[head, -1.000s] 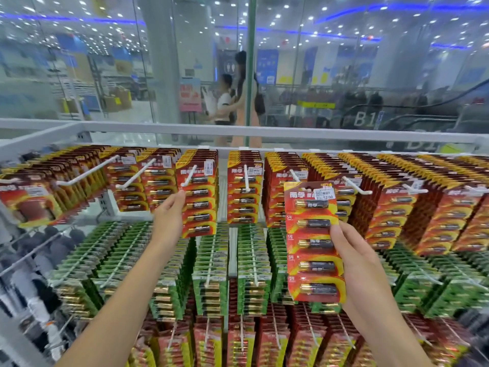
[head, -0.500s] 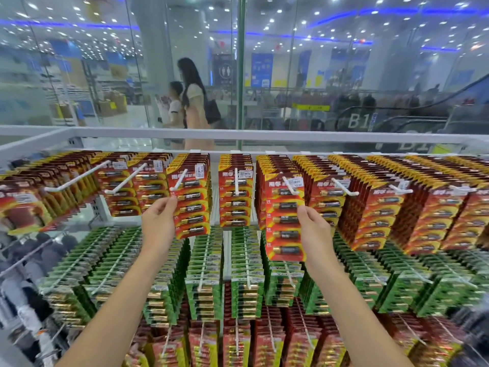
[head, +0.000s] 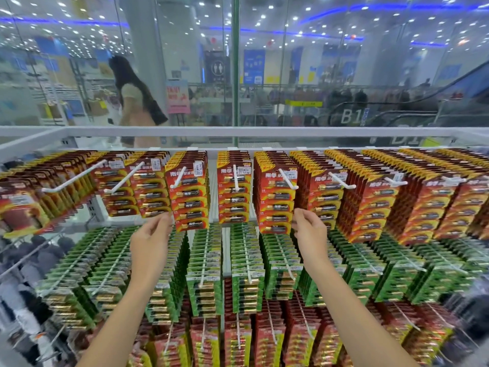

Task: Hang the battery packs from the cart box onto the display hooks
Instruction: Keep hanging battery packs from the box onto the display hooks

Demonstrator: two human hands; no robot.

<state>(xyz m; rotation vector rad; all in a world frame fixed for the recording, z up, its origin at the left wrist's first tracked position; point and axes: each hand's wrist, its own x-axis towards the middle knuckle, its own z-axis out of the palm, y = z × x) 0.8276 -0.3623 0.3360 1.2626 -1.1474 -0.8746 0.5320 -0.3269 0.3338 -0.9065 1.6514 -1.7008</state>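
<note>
The red and yellow cardboard battery pack (head: 276, 200) with its stacked rows of cells hangs at the front of a full stack on a white plastic display hook (head: 288, 178), a little to the right of the middle of the top row. The right hand (head: 308, 230) sits at about four o'clock from that pack, fingers loosely curled, the fingertips at or just off the pack's lower right edge; whether they pinch the card or only brush it I cannot tell. Over at nine o'clock from the pack, past one narrower stack, the left hand (head: 150, 241) reaches up with fingers relaxed and slightly spread, its tips touching or nearly touching the bottom corner of another red and yellow pack (head: 189, 197) hanging from its own white hook (head: 177, 178). Neither hand carries a loose pack. By the look of it this pack is seated on its hook and the hands are only squaring the stacks, so this hanging seems done; the cart box is nowhere in view, so how many packs remain I cannot judge. At six o'clock run rows of green packs (head: 246, 263), then more red ones below. The top-row hooks off to ten o'clock show bare length, so there is room left. At twelve o'clock, beyond the white shelf rail (head: 264, 132) and a glass wall, a passer-by (head: 135, 102) walks through the mall.
</note>
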